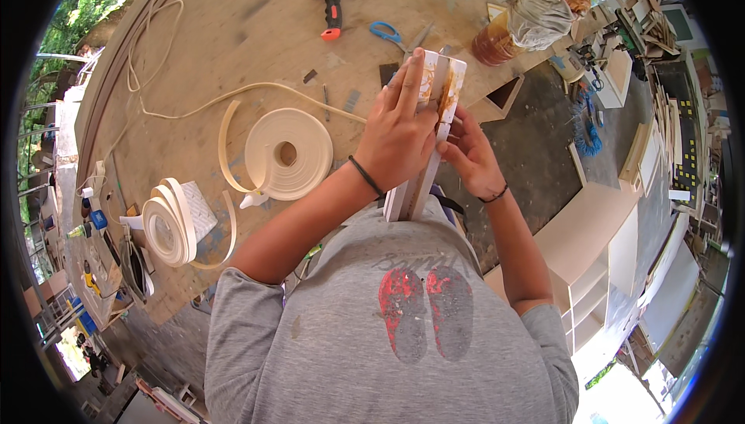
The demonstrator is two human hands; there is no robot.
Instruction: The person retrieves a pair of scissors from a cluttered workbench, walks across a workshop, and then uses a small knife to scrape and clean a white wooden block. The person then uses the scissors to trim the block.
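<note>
A stack of narrow white boards stands on edge in front of my body, its near end by my shirt. Brown glue-like smears mark its far end. My left hand is closed on the left side, with long fingers along the white face and the thumb across the edges. From the right, my right hand grips the same boards, its fingers curled and the thumb against the edge. Left of my left forearm lies a large coil of cream edge banding. Blue-handled scissors lie just beyond the boards.
On the wooden worktable are a hammer, a smaller banding coil and a loose strip. A jar of brown liquid with a cloth stands at the far right. A pale cabinet is on the floor to the right.
</note>
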